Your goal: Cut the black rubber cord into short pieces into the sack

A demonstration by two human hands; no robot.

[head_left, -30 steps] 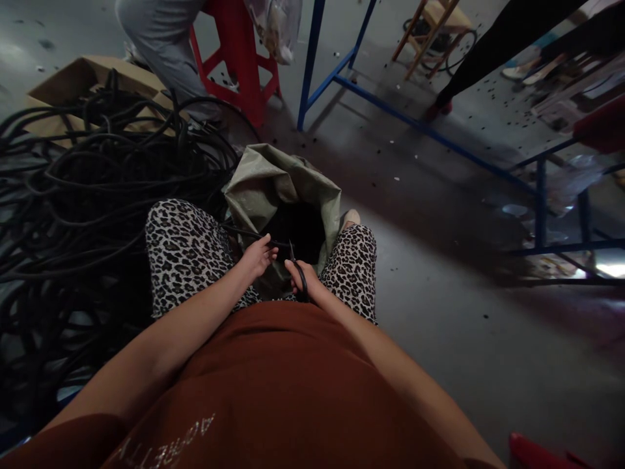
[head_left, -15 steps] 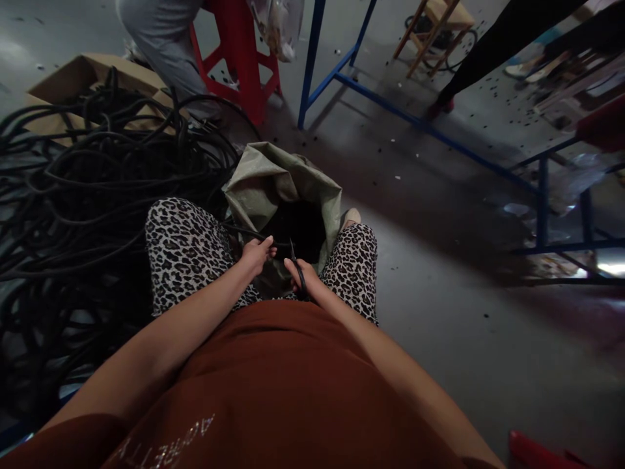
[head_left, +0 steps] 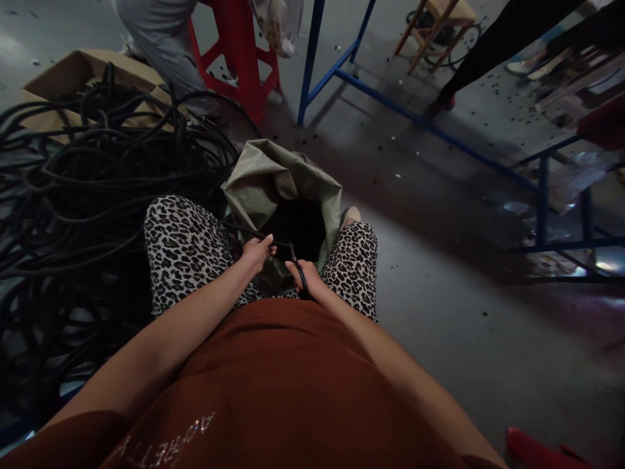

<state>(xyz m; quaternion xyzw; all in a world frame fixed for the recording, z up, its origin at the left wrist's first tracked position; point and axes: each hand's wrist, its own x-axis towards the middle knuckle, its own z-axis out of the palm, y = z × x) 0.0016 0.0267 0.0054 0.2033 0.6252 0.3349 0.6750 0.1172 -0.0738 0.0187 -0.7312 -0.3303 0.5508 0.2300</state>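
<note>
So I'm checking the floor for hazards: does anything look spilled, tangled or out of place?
Yes. A big loose tangle of black cable sprawls over the floor on the person's left, partly covering a cardboard box. Small dark bits are scattered across the concrete near the blue frame. Otherwise nothing stands out.

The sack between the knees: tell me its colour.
The sack is a dull olive green, best seen in the head view.
</note>
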